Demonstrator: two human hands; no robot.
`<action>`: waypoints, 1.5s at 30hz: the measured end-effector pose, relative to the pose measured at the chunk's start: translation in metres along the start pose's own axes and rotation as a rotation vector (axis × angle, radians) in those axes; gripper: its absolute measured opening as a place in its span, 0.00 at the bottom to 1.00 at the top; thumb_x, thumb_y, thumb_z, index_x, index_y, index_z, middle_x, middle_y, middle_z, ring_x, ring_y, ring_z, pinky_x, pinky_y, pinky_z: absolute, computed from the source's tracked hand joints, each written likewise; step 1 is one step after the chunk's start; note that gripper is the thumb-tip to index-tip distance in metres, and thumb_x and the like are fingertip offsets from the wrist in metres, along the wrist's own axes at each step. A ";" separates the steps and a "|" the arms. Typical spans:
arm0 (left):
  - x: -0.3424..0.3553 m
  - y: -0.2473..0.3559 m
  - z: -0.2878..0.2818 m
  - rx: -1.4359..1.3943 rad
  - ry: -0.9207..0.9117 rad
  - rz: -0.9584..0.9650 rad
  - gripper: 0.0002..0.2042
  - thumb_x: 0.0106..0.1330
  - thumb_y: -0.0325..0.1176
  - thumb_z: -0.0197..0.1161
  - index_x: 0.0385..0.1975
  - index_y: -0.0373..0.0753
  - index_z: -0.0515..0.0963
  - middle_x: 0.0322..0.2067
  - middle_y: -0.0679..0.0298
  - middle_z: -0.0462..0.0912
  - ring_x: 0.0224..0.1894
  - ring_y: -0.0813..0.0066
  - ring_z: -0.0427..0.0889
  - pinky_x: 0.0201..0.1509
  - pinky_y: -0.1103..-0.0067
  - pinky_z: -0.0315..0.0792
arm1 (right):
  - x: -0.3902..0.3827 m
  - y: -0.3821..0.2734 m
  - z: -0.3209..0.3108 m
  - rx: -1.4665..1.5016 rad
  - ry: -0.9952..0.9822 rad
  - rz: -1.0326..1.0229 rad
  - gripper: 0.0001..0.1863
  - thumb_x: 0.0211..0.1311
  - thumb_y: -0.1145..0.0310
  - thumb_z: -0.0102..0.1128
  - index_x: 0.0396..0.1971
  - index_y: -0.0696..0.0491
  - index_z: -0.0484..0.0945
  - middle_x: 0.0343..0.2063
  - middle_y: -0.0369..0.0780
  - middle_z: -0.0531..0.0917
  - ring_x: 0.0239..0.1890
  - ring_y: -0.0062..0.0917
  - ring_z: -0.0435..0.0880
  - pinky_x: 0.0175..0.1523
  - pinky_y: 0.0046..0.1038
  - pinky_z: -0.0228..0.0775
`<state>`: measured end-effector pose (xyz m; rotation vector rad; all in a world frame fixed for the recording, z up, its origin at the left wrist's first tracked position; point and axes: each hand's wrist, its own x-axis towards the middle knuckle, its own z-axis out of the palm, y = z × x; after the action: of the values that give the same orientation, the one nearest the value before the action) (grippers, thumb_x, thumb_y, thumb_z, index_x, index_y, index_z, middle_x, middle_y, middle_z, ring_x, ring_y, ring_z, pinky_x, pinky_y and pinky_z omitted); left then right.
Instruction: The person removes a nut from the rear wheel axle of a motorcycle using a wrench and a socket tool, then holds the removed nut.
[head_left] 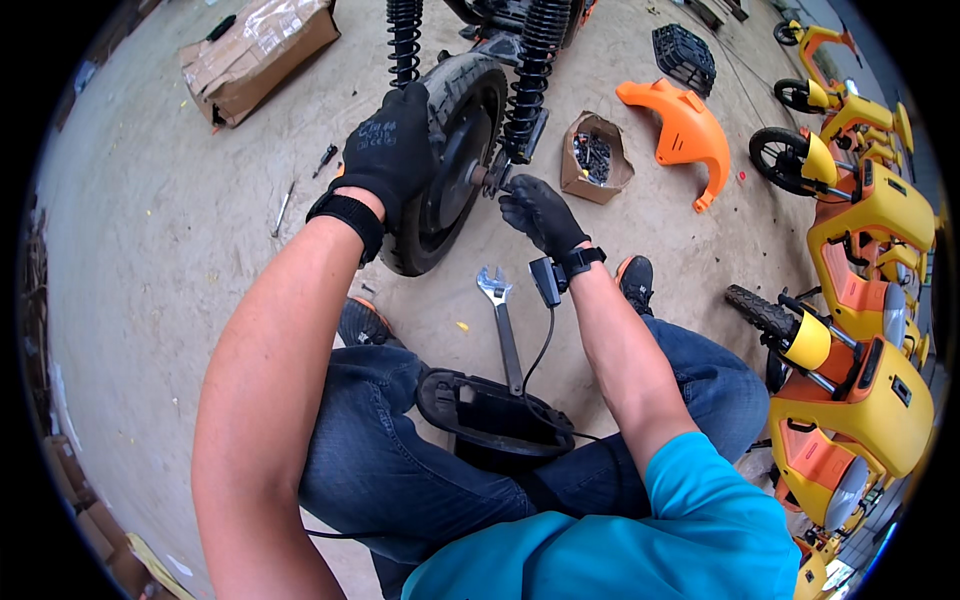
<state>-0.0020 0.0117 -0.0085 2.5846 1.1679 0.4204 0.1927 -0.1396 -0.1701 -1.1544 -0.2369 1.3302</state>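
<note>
A black tyre on a wheel [443, 225] stands between two black coil-spring fork legs [531, 70]. My left hand [387, 150], in a black glove, grips the tyre's left side high up. My right hand [535, 212], also gloved, is closed at the axle end [488, 175] on the wheel's right side; whatever its fingers hold is too small to name. Below the hands an adjustable wrench [506, 338] lies with its jaws away from me, and a black open case [450, 402] sits between my legs.
An open cardboard box of small parts [596, 157], an orange fender [690, 135] and a black crate [684, 60] are beyond my right hand. A long taped carton [262, 62] and loose tools [283, 208] lie at left. Several yellow scooters [865, 225] line the right side.
</note>
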 end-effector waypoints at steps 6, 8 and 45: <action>0.001 0.005 -0.001 -0.016 -0.003 0.029 0.23 0.60 0.37 0.60 0.54 0.38 0.67 0.48 0.47 0.76 0.48 0.46 0.79 0.49 0.61 0.74 | 0.026 0.000 -0.039 0.022 -0.233 0.212 0.16 0.67 0.67 0.59 0.51 0.56 0.72 0.38 0.39 0.80 0.36 0.20 0.81 0.41 0.21 0.77; -0.001 0.000 -0.001 0.005 -0.002 0.013 0.23 0.59 0.36 0.60 0.54 0.38 0.67 0.48 0.47 0.76 0.48 0.46 0.79 0.49 0.61 0.74 | 0.016 0.002 -0.019 -0.069 -0.119 0.066 0.16 0.67 0.67 0.59 0.51 0.56 0.72 0.38 0.38 0.80 0.35 0.19 0.80 0.42 0.21 0.77; 0.002 0.000 -0.001 -0.005 -0.014 0.021 0.25 0.60 0.40 0.60 0.56 0.35 0.68 0.51 0.45 0.75 0.52 0.48 0.77 0.53 0.63 0.73 | -0.066 -0.034 0.033 0.174 -0.186 -0.213 0.18 0.67 0.73 0.56 0.56 0.59 0.72 0.46 0.41 0.81 0.45 0.24 0.82 0.49 0.23 0.76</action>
<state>-0.0017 0.0133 -0.0075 2.5937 1.1344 0.4078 0.1701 -0.1720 -0.0988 -0.8357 -0.3624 1.2428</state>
